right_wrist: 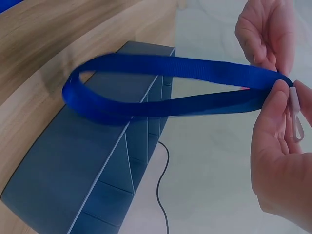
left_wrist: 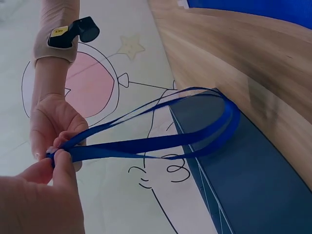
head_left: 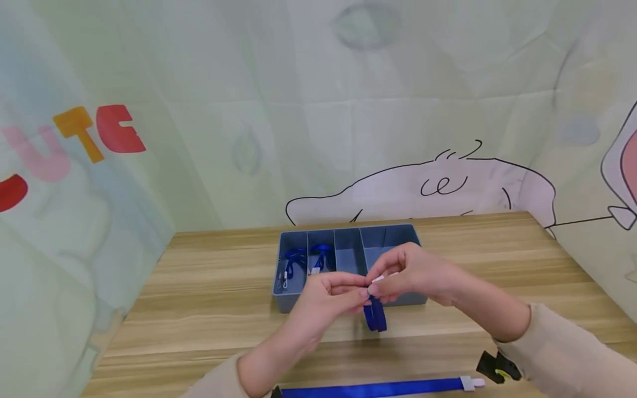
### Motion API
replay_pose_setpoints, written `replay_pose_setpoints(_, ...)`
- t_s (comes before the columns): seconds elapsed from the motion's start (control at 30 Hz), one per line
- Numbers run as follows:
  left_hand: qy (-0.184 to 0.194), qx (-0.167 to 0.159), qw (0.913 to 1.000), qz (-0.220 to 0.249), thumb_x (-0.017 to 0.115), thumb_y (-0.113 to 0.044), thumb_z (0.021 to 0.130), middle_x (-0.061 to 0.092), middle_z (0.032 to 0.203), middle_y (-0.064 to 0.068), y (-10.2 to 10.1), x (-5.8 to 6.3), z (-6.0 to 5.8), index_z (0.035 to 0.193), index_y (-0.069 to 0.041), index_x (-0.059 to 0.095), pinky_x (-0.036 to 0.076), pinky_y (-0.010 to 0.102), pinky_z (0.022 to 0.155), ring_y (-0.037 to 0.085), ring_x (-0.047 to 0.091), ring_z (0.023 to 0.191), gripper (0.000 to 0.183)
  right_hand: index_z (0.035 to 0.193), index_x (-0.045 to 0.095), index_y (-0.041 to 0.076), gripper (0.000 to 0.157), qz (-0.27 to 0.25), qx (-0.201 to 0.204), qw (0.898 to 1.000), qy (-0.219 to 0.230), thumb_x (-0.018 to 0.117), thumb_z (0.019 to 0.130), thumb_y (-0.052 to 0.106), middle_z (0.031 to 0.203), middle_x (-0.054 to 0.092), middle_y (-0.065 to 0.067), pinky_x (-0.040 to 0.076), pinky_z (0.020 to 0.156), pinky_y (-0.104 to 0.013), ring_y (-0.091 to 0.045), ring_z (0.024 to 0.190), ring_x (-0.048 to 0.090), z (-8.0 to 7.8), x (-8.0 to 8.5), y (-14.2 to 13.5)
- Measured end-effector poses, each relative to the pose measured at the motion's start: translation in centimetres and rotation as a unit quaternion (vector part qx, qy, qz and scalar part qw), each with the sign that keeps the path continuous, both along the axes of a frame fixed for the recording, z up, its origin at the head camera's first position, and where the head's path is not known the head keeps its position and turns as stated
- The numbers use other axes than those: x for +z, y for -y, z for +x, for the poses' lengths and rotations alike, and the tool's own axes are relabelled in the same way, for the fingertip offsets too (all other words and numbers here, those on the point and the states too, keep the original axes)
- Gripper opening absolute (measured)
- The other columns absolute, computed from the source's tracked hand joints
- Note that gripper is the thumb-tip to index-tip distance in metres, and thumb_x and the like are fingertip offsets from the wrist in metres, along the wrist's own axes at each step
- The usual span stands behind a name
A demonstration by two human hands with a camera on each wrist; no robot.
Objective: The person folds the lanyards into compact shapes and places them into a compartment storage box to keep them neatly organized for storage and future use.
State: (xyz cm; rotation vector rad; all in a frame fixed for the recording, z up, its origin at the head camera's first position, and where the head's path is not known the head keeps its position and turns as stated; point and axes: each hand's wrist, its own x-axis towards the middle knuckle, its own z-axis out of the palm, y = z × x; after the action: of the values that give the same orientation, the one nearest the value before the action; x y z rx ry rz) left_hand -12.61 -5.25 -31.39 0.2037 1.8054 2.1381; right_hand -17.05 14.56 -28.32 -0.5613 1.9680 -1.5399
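A folded blue lanyard [head_left: 375,316] hangs in loops from both hands, just in front of a grey-blue divided tray [head_left: 287,303]. My left hand [head_left: 320,303] pinches the gathered strap between thumb and fingertips. Close against it, my right hand [head_left: 415,273] pinches the same bundle, fingertips nearly meeting the left ones. A white clip [right_wrist: 295,114] sticks out beside the right thumb in the right wrist view. In the left wrist view the lanyard's loops [left_wrist: 161,141] stretch away from the pinched end, which the fingers partly hide.
Blue lanyards [head_left: 296,257] with metal hooks and white fittings lie in the tray's two left compartments. Another lanyard [head_left: 373,389] lies stretched along the table's near side, its white clip end to the right. A printed curtain [head_left: 224,138] stands behind the wooden table [head_left: 199,309].
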Motion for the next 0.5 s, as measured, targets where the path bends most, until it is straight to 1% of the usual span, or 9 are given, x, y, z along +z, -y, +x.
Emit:
replay_pose_setpoints(0.13, 0.013, -0.003, 0.9999, 0.006, 0.066, 0.002, 0.083, 0.068, 0.099, 0.019, -0.16, -0.20, 0.09, 0.111, 0.011, 0.061, 0.053, 0.034, 0.082, 0.020, 0.067, 0.089, 0.030, 0.095, 0.066, -0.008, 0.026, 0.009, -0.012, 1.000, -0.005, 0.071, 0.083, 0.014, 0.080, 0.069, -0.010, 0.056, 0.071, -0.038, -0.020, 0.071, 0.065, 0.21, 0.06, 0.25)
replay_pose_setpoints(0.27, 0.024, -0.001, 0.9997, 0.004, 0.068, 0.004, 0.081, 0.068, 0.101, 0.019, -0.30, -0.44, 0.10, 0.112, 0.010, 0.061, 0.053, 0.032, 0.082, 0.021, 0.067, 0.091, 0.031, 0.099, 0.066, -0.007, 0.032, 0.027, -0.019, 0.999, -0.018, 0.066, 0.088, 0.023, 0.085, 0.068, -0.012, 0.056, 0.073, -0.038, -0.023, 0.075, 0.065, 0.48, 0.38, 0.39)
replay_pose_setpoints(0.37, 0.028, 0.003, 0.9996, 0.004, 0.068, 0.002, 0.081, 0.067, 0.102, 0.019, -0.41, -0.49, 0.07, 0.111, 0.010, 0.062, 0.053, 0.032, 0.081, 0.022, 0.067, 0.092, 0.032, 0.109, 0.063, -0.008, 0.041, 0.035, -0.013, 0.999, -0.034, 0.060, 0.091, 0.029, 0.091, 0.067, -0.013, 0.056, 0.073, -0.037, -0.025, 0.078, 0.065, 0.61, 0.67, 0.52)
replay_pose_setpoints(0.5, 0.033, 0.015, 0.9993, 0.005, 0.069, -0.003, 0.083, 0.068, 0.101, 0.017, -0.50, -0.49, 0.02, 0.110, 0.009, 0.062, 0.053, 0.032, 0.081, 0.021, 0.067, 0.091, 0.031, 0.120, 0.056, -0.009, 0.047, 0.032, 0.003, 0.998, -0.050, 0.053, 0.095, 0.031, 0.090, 0.067, -0.014, 0.056, 0.072, -0.036, -0.025, 0.078, 0.065, 0.53, 0.73, 0.67)
